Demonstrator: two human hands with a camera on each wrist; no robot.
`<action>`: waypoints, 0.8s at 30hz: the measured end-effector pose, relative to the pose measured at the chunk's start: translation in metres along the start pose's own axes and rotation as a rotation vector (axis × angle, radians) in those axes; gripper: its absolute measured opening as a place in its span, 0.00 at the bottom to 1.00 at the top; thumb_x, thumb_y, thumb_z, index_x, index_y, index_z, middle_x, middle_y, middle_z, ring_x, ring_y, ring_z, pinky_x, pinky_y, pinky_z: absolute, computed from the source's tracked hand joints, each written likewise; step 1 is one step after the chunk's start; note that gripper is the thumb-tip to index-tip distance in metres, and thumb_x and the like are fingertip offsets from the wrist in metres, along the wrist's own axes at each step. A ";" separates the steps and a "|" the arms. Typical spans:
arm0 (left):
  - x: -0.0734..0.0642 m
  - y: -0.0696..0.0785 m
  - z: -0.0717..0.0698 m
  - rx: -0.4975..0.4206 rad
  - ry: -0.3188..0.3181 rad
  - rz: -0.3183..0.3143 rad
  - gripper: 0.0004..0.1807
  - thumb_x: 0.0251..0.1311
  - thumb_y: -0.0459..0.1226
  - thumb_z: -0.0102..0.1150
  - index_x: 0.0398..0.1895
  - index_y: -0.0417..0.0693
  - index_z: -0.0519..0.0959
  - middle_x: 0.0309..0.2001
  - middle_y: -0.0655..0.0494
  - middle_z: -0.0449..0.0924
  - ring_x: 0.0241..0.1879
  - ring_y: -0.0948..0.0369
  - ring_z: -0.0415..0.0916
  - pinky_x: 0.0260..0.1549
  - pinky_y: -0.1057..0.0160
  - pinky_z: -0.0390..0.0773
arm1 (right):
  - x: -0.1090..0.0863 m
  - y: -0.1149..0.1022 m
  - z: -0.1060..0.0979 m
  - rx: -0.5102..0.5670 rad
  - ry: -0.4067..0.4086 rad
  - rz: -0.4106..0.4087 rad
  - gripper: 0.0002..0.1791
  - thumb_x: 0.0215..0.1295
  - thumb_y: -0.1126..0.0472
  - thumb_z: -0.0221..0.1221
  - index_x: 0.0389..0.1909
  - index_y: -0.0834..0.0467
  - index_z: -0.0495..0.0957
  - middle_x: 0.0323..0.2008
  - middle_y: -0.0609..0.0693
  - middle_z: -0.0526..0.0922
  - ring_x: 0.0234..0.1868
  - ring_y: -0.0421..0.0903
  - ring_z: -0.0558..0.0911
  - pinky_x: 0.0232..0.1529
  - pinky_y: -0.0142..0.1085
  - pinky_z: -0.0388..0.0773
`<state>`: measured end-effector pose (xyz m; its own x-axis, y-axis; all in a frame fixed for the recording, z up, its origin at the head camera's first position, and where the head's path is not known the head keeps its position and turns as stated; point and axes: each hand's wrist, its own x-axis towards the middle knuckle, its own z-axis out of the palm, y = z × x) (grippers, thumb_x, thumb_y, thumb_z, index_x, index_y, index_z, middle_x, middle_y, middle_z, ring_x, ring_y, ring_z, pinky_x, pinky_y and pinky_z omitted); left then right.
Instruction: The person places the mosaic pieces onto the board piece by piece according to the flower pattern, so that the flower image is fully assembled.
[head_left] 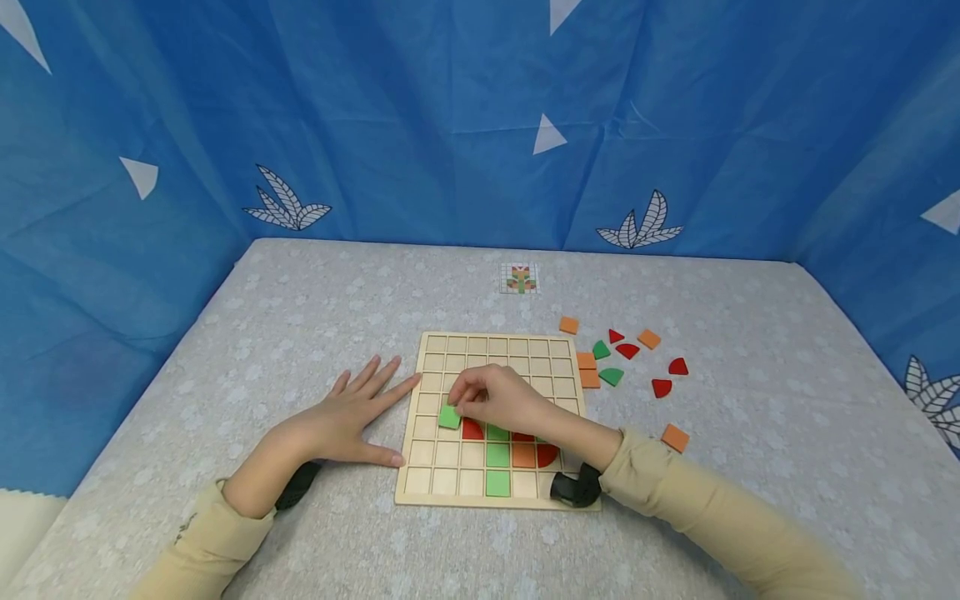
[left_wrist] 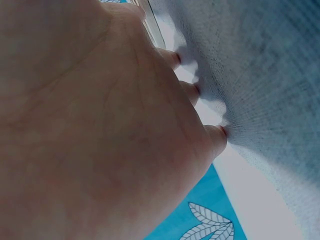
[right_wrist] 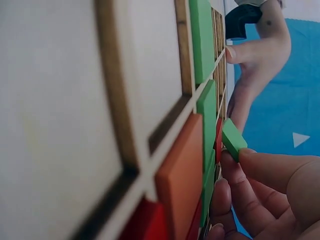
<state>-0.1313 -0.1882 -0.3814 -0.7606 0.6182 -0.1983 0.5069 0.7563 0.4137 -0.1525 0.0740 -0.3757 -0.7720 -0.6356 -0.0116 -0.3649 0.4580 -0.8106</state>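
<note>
My right hand [head_left: 504, 400] pinches a small green square tile [head_left: 448, 417] between thumb and fingers. The tile is tilted over the left part of a wooden grid board [head_left: 446, 481]; the right wrist view shows this green tile [right_wrist: 233, 139] raised at an angle. Set in the board's cells are green squares [head_left: 498, 455], an orange square [head_left: 523, 455] and red rounded pieces [head_left: 547, 455], some partly covered by my right hand. My left hand [head_left: 337, 423] lies spread with straight fingers, index and thumb tips at the board's left edge. In the left wrist view, fingertips [left_wrist: 216, 139] touch the tablecloth.
Right of the board lie loose orange squares [head_left: 675, 437], red pieces [head_left: 662, 388] and green pieces [head_left: 611, 377]. A small printed pattern card [head_left: 519, 278] lies behind the board. The patterned tablecloth [head_left: 315, 308] reaches back to a blue curtain [head_left: 420, 150].
</note>
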 end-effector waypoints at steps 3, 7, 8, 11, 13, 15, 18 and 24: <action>0.000 0.000 0.000 0.005 0.001 0.000 0.57 0.45 0.69 0.56 0.75 0.58 0.46 0.73 0.45 0.34 0.70 0.44 0.26 0.59 0.35 0.33 | 0.000 0.000 0.000 -0.016 -0.009 -0.014 0.04 0.61 0.68 0.61 0.33 0.55 0.81 0.24 0.40 0.80 0.27 0.37 0.77 0.31 0.32 0.75; 0.000 0.001 0.000 0.006 0.007 0.003 0.57 0.45 0.69 0.56 0.75 0.58 0.46 0.73 0.45 0.34 0.69 0.44 0.26 0.59 0.35 0.33 | 0.000 0.000 0.000 -0.025 -0.021 -0.030 0.05 0.61 0.68 0.61 0.33 0.55 0.81 0.25 0.40 0.80 0.26 0.36 0.77 0.31 0.32 0.76; 0.000 0.001 0.000 0.003 0.011 0.007 0.57 0.45 0.69 0.57 0.75 0.57 0.47 0.73 0.44 0.34 0.69 0.43 0.27 0.59 0.35 0.33 | 0.000 0.000 0.001 -0.028 -0.024 -0.035 0.05 0.60 0.68 0.61 0.33 0.55 0.81 0.25 0.40 0.80 0.26 0.36 0.77 0.31 0.32 0.76; 0.000 0.001 -0.001 -0.002 0.012 0.004 0.57 0.45 0.69 0.57 0.75 0.57 0.47 0.73 0.44 0.34 0.69 0.44 0.27 0.59 0.35 0.33 | 0.000 0.000 0.001 -0.042 -0.034 -0.056 0.05 0.60 0.69 0.62 0.32 0.56 0.81 0.25 0.40 0.79 0.27 0.36 0.77 0.31 0.31 0.76; -0.001 0.001 -0.001 -0.003 0.011 0.003 0.57 0.44 0.69 0.57 0.75 0.57 0.47 0.73 0.44 0.34 0.69 0.44 0.27 0.59 0.35 0.33 | -0.001 0.000 0.001 -0.055 -0.040 -0.073 0.05 0.59 0.69 0.62 0.32 0.56 0.81 0.25 0.40 0.79 0.27 0.36 0.77 0.31 0.31 0.76; -0.001 0.002 -0.001 0.004 0.003 -0.006 0.57 0.44 0.69 0.57 0.75 0.58 0.46 0.73 0.45 0.34 0.70 0.45 0.26 0.60 0.36 0.33 | -0.001 -0.001 0.001 -0.069 -0.042 -0.087 0.05 0.59 0.69 0.62 0.32 0.56 0.81 0.25 0.40 0.79 0.26 0.36 0.77 0.31 0.31 0.76; -0.001 0.002 -0.001 0.001 0.005 0.000 0.57 0.45 0.69 0.57 0.75 0.57 0.46 0.73 0.44 0.34 0.69 0.44 0.27 0.59 0.35 0.33 | -0.002 -0.003 0.001 -0.081 -0.044 -0.095 0.04 0.59 0.69 0.63 0.31 0.56 0.81 0.25 0.40 0.78 0.26 0.36 0.76 0.30 0.31 0.75; -0.001 0.001 -0.001 -0.007 0.007 0.003 0.56 0.45 0.68 0.57 0.75 0.58 0.46 0.73 0.44 0.34 0.69 0.43 0.27 0.59 0.35 0.33 | -0.003 -0.004 0.001 -0.138 -0.045 -0.089 0.03 0.59 0.67 0.63 0.30 0.55 0.83 0.30 0.41 0.79 0.31 0.37 0.76 0.35 0.31 0.74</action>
<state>-0.1301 -0.1881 -0.3795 -0.7618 0.6190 -0.1913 0.5062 0.7529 0.4206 -0.1483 0.0732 -0.3731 -0.7105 -0.7031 0.0284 -0.5015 0.4776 -0.7214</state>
